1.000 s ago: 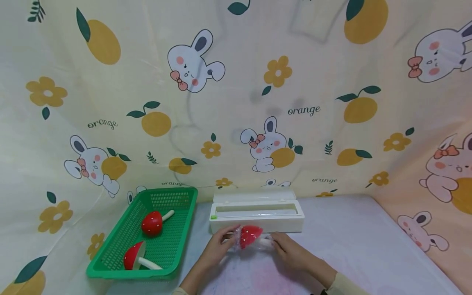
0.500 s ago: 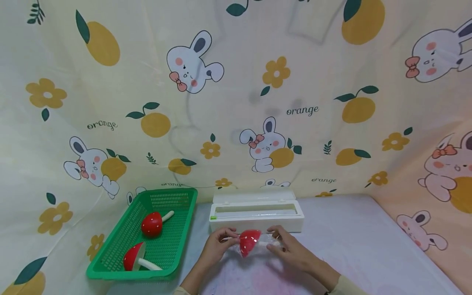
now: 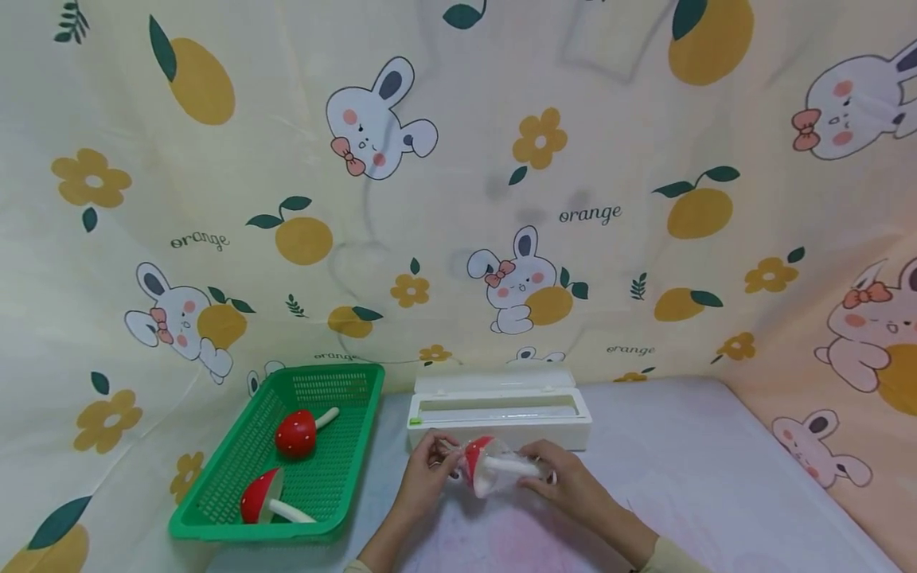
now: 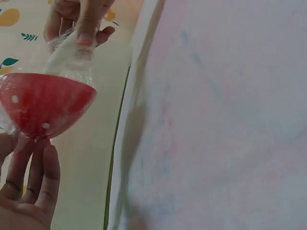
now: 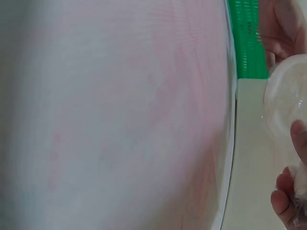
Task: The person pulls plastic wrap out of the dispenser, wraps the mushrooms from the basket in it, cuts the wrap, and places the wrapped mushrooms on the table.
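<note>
A toy mushroom (image 3: pixel 478 461) with a white-dotted red cap and a pale stem is wrapped in clear plastic film and held above the table. My left hand (image 3: pixel 424 471) pinches the film at the cap side; in the left wrist view its fingers (image 4: pixel 50 175) are close under the cap. My right hand (image 3: pixel 573 484) grips the wrapped stem end, thumb on the film. In the right wrist view, the cap's pale flat underside (image 5: pixel 288 103) faces the camera. Behind both hands stands a white cling film dispenser (image 3: pixel 497 438), its lid raised and a film roll inside.
A green basket (image 3: pixel 361 446) stands to the left, holding two unwrapped toy mushrooms, one (image 3: pixel 295 435) farther back and one (image 3: pixel 261 497) near the front. A pale cloth (image 3: pixel 680 469) covers the table. A printed curtain (image 3: pixel 458 199) hangs behind it.
The mushroom has been turned, so its pale underside and stem now show towards the head camera. The right hand's fingers have shifted along the wrapped stem end. The basket and dispenser stay put.
</note>
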Action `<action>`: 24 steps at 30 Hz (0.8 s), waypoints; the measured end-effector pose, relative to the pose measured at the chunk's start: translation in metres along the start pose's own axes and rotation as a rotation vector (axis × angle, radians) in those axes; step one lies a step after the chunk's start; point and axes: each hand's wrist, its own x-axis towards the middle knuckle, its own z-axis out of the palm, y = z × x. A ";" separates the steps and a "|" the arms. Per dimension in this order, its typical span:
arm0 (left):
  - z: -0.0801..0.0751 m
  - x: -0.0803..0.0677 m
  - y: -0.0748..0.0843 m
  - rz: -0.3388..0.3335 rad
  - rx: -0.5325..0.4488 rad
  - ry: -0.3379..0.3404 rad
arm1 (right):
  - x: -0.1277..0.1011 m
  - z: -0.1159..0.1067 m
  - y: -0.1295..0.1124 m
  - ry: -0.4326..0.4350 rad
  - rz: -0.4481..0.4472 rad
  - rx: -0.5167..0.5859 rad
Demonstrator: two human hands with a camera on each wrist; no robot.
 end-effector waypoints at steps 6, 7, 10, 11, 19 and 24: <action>0.003 -0.001 0.002 0.017 0.027 0.040 | 0.001 0.002 -0.001 0.003 -0.021 -0.040; 0.003 -0.002 0.002 0.019 0.026 0.047 | 0.001 0.003 -0.002 0.002 -0.027 -0.053; 0.004 -0.002 0.003 0.037 0.022 0.047 | 0.001 0.004 -0.004 -0.005 -0.053 -0.089; 0.004 -0.003 0.003 0.053 0.017 0.041 | 0.001 0.004 -0.004 -0.007 -0.061 -0.094; 0.003 -0.007 0.006 0.218 -0.045 -0.034 | -0.001 0.005 -0.007 -0.081 0.075 0.041; 0.002 -0.007 0.006 0.314 -0.021 -0.058 | 0.002 0.001 -0.014 -0.178 0.245 0.152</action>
